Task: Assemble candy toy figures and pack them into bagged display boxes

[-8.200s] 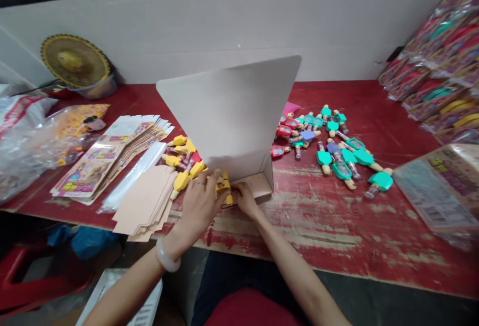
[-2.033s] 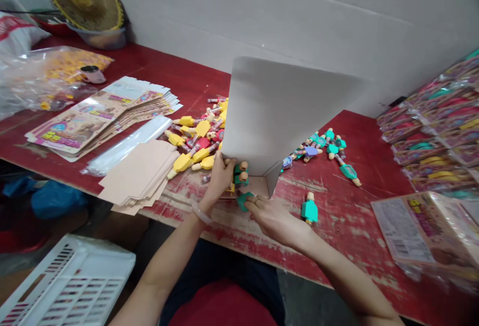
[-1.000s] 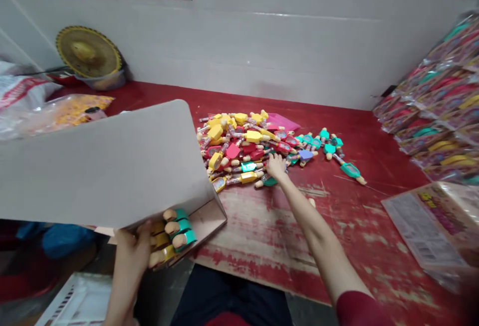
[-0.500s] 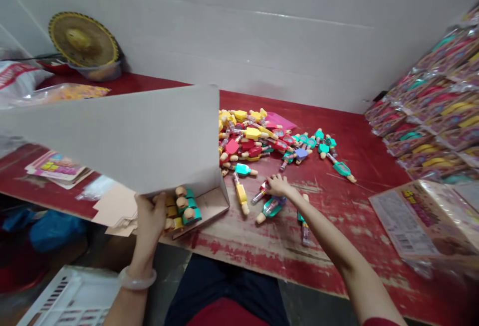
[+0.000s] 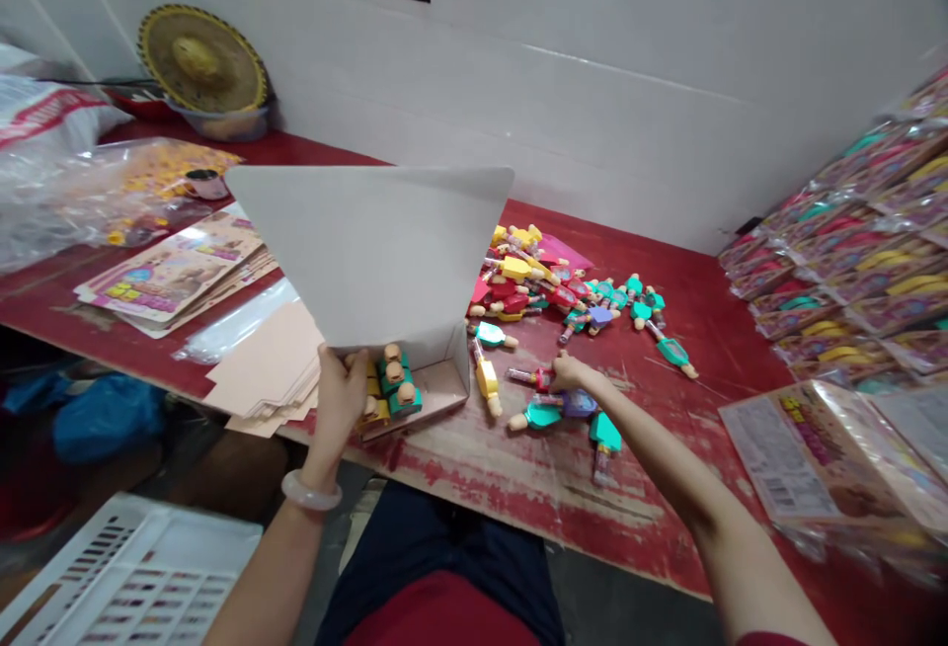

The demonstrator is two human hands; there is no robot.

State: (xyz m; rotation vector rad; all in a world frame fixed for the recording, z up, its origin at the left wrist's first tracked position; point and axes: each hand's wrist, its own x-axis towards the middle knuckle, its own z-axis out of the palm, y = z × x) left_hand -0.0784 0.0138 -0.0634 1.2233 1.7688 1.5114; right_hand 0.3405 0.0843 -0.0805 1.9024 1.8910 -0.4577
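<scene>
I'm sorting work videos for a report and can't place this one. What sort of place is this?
Probably a small packing workshop: doll-shaped novelty items lie heaped on a worn red table, and some sit in a cardboard box. Stacked printed cards lie nearby, and bagged retail packs are piled at right.

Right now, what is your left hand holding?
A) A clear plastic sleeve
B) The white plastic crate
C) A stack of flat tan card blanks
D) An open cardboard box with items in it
D. The left hand is at the front of the open cardboard box, whose tall lid stands raised, with teal and yellow doll-shaped items inside.
</scene>
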